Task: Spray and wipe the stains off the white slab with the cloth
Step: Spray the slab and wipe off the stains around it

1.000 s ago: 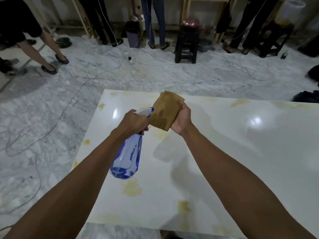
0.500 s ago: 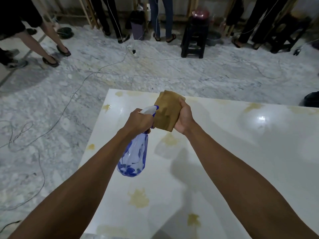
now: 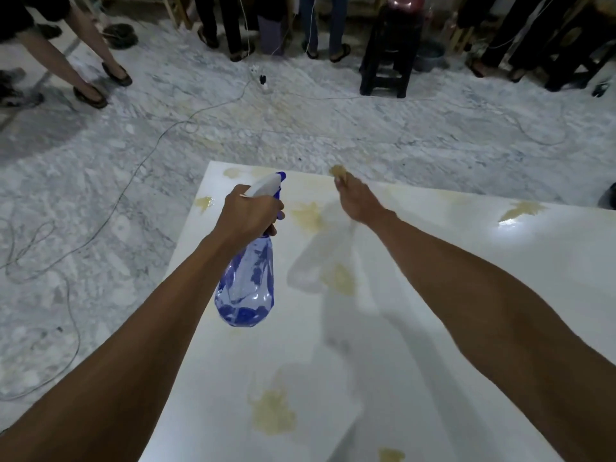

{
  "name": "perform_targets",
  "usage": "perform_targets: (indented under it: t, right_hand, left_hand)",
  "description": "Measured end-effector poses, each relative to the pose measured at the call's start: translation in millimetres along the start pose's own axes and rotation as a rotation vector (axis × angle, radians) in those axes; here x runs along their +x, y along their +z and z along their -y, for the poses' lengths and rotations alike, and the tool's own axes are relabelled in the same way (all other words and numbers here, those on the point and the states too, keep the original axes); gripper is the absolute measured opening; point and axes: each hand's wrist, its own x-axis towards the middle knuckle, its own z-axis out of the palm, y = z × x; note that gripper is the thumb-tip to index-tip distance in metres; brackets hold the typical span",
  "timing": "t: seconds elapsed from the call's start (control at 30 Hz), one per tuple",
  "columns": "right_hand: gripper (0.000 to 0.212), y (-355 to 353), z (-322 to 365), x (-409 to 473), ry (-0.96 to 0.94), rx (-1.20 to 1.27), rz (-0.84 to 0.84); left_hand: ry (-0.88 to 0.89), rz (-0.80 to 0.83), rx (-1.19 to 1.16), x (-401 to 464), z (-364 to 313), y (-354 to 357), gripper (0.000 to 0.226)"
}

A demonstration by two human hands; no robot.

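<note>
Gripped in the left hand (image 3: 248, 213), a clear blue spray bottle (image 3: 246, 283) hangs over the left part of the white slab (image 3: 466, 295), fingers wrapped round its neck at the trigger, nozzle aimed toward the far edge. From the head camera, the right hand (image 3: 358, 203) reaches farther out, closed on the tan cloth (image 3: 338, 170), of which only a blurred scrap shows past the fingers, near the slab's far edge.

Yellowish stains dot the slab: one (image 3: 308, 216) just ahead of the nozzle, one (image 3: 338, 278) between the forearms, a large one (image 3: 271, 411) close to the viewer, and others along the far edge.

To do this step well, spray the nearest stain squarely, then press the cloth flat and wipe inward so liquid stays on the slab.

Beyond lies a marble floor with loose cables (image 3: 143, 161), a dark stool (image 3: 386, 58) and the legs of several standing people. All are well apart from the slab; nothing blocks the hands.
</note>
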Motion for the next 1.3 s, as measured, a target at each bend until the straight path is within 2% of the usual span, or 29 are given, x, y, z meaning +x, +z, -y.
perform_targets:
  t: [0.07,0.13,0.3,0.43,0.57,0.67,0.73,0.77,0.8,0.87,0.93,1.0,1.03,1.1,1.2,1.27,1.3]
  right_hand:
    - [0.055,33,-15,16,-0.014,-0.386,0.129]
    - [0.060,68,-37,19,-0.043,-0.577,0.261]
    - [0.057,108,-61,-15,-0.022,-0.536,0.250]
    - [0.065,118,-65,-90,-0.033,-0.483,0.180]
    - [0.063,149,-76,-193,0.032,-0.552,0.254]
    - [0.077,169,-73,-261,0.082,-0.562,0.304]
    - [0.072,172,-68,-293,0.109,-0.525,0.375]
    - [0.067,166,-60,-300,0.147,-0.438,0.418]
    - [0.065,155,-54,-300,0.216,-0.217,0.412]
    - [0.055,124,-40,-290,0.383,0.389,0.201]
    - [0.043,87,-35,-262,0.449,0.818,0.035]
    - [0.044,51,-27,-226,0.452,1.021,0.011]
    - [0.045,38,-19,-203,0.429,1.021,0.017]
    - [0.046,21,4,-150,0.333,0.849,-0.066]
    - [0.053,22,39,-60,0.104,0.356,-0.184]
    - [0.063,41,42,1,-0.004,0.039,-0.099]
    - [0.061,55,37,27,-0.017,-0.122,-0.034]
  left_hand:
    - [-0.001,-0.009,-0.017,4,10,-5,0.037]
    - [0.005,-0.006,-0.036,5,24,-7,0.021]
    - [-0.016,0.035,-0.001,-8,62,-11,0.033]
    - [-0.029,0.064,0.049,-43,85,-16,0.021]
    - [-0.011,0.130,0.073,-88,99,-24,0.018]
    - [-0.002,0.150,0.064,-119,107,-31,0.013]
    - [0.004,0.166,0.080,-135,109,-33,0.017]
    - [0.003,0.177,0.083,-141,109,-34,0.018]
    - [-0.004,0.190,0.079,-145,107,-35,0.020]
    - [-0.009,0.209,0.065,-145,100,-36,0.023]
    - [-0.004,0.201,0.052,-133,89,-39,0.023]
    - [0.019,0.175,0.038,-111,76,-42,0.020]
    - [0.033,0.159,0.030,-98,70,-43,0.018]
    - [0.050,0.130,0.003,-72,58,-44,0.020]
    - [0.044,0.090,-0.024,-34,49,-47,0.035]
    - [0.042,0.070,-0.009,-10,53,-47,0.029]
    - [0.040,0.060,-0.005,-1,58,-47,0.024]
